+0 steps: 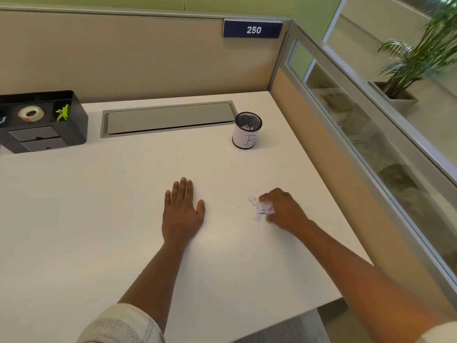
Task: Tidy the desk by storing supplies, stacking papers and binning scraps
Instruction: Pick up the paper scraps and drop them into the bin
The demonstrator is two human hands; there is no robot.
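- Near the middle of the frame, the left hand (183,209) is lying flat on the white bench (99,219), its fingers (183,188) straight and close together, holding nothing.
- Right of centre, the right hand (284,206) is curling its fingers over a small heap of pale paper scraps (261,209), pinching some of them; a few loose bits are lying just beside the hand on the bench.
- Toward the upper right of the bench, a round black mesh cup (247,131) wrapped in a white paper label is standing upright, well apart from both hands, with scraps showing inside.
- At the upper left, a black plastic organizer (44,121) with small drawers is holding a roll of tape (31,113) and a green clip (63,113) in its top compartments.
- Between organizer and cup, a long flat grey metal hatch (168,118) is sitting flush in the bench surface.
- Behind it, a beige fabric partition (123,58) is carrying a blue sign reading 250 (252,29).
- Along the right edge, a glazed panel (371,134) is closing off the bench; a potted palm (415,58) is standing beyond it.
- Smooth bare surface is lying open between the right hand and the cup.
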